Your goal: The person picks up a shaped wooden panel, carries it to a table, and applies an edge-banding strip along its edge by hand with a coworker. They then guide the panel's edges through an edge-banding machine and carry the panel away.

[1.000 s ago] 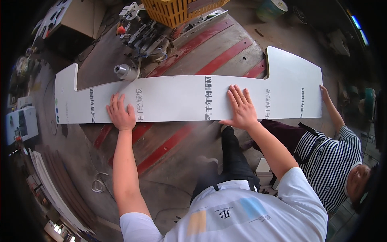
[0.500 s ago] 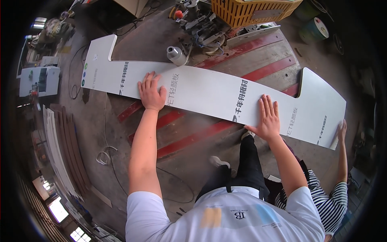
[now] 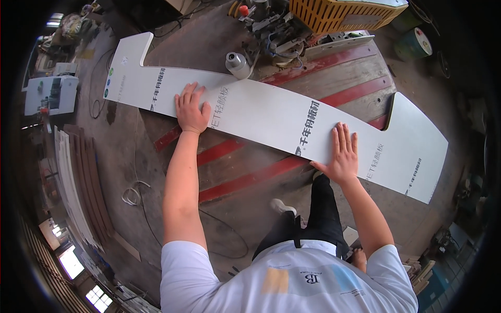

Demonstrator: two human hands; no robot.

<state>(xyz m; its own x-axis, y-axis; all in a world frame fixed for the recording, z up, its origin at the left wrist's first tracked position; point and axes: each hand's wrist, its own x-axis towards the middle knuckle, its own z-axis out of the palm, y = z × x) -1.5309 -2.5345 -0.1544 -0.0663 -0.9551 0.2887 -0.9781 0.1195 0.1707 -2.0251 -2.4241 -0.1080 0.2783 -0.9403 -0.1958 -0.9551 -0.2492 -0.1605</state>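
Note:
A long white board (image 3: pixel 261 112) with printed lettering and a raised lobe at each end lies slantwise across a worktable (image 3: pixel 344 99) with red strips. My left hand (image 3: pixel 192 108) rests flat on its left half, fingers spread. On the right half lies my right hand (image 3: pixel 343 154), palm down, its thumb stretched out at the board's near edge. Against the board's far edge, between my hands, stands a grey metal cylinder (image 3: pixel 238 65), part of the machine. Neither hand wraps round anything.
A yellow slatted guard (image 3: pixel 347 18) and machine parts (image 3: pixel 276 39) stand at the far side. A green drum (image 3: pixel 415 44) is at far right. Stacked long boards (image 3: pixel 86 182) and a loose cable (image 3: pixel 133 195) lie on the left. A co-worker's hand (image 3: pixel 359 259) shows beside my right side.
The board has turned slightly clockwise, its right end coming nearer. My hands moved with it, still flat. The co-worker's hand has left the board's right end, and the striped sleeve is gone from view.

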